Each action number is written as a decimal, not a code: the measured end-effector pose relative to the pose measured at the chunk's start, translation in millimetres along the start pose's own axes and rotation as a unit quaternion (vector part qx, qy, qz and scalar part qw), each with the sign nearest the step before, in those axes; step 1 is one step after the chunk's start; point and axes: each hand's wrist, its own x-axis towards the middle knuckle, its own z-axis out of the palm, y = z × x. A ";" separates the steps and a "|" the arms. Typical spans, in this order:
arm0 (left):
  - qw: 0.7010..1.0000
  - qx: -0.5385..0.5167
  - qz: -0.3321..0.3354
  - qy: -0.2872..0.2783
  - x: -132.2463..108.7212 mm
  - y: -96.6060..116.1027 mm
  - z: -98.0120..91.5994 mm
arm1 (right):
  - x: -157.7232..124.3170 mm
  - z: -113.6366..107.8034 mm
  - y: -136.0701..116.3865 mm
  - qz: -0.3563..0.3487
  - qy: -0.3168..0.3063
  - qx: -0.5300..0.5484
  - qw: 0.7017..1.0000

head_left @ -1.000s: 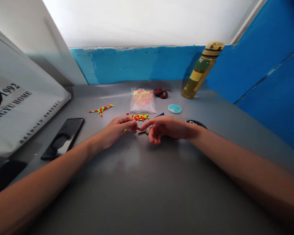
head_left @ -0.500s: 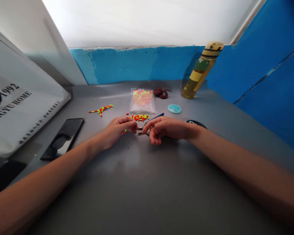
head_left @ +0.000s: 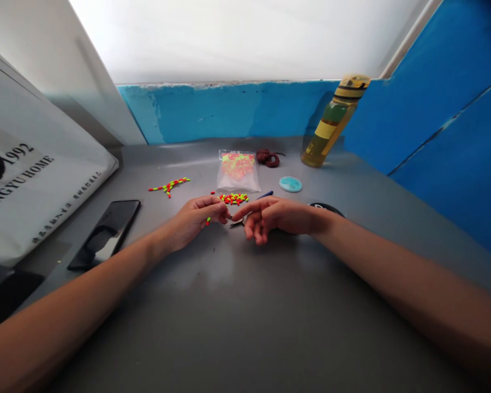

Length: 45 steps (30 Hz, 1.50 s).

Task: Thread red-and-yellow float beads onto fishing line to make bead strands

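Note:
My left hand [head_left: 198, 218] is closed, thumb and fingertips pinched together; what they hold is too small to make out. Just under that hand shows a small green-and-red bead [head_left: 208, 221]. From the other side my right hand [head_left: 276, 218] reaches in, index finger stretched out to the left fingertips. Its other fingers are loosely bent and apart, and its thumb is hidden. Behind and under the right hand lies a metal tool with a blue handle [head_left: 265, 194], mostly covered. A pile of red and yellow-green beads [head_left: 234, 198] lies just beyond both hands.
A clear bag of beads [head_left: 238, 172], a dark red cord bundle [head_left: 269, 158] and a light blue round disc [head_left: 290, 184] lie farther back. More beads [head_left: 169, 186] and a phone [head_left: 106, 234] are at left. A bottle [head_left: 331, 123] stands at right, near a black round object [head_left: 327, 208].
My right hand has moved slightly left, its index fingertip now meeting the left fingertips. The left hand has stayed nearly still. The whole view has shifted slightly.

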 end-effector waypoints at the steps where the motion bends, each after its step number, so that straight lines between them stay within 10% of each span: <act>1: 1.000 0.002 0.002 -0.002 0.1 0.0 -0.2 | -0.2 0.7 -1.2 0.002 0.004 0.007 1.000; 19: 1.000 0.017 0.008 -0.009 -1.7 1.0 0.4 | 1.4 9.3 -7.1 0.013 0.074 0.040 0.996; 35: 0.998 0.067 0.011 -0.012 -0.8 -1.2 -0.4 | 0.7 28.0 -16.2 -0.075 0.199 -0.159 0.964; 45: 0.990 0.135 0.019 -0.029 -1.9 -0.1 2.4 | 0.9 35.4 -9.7 -0.138 0.254 -0.353 0.890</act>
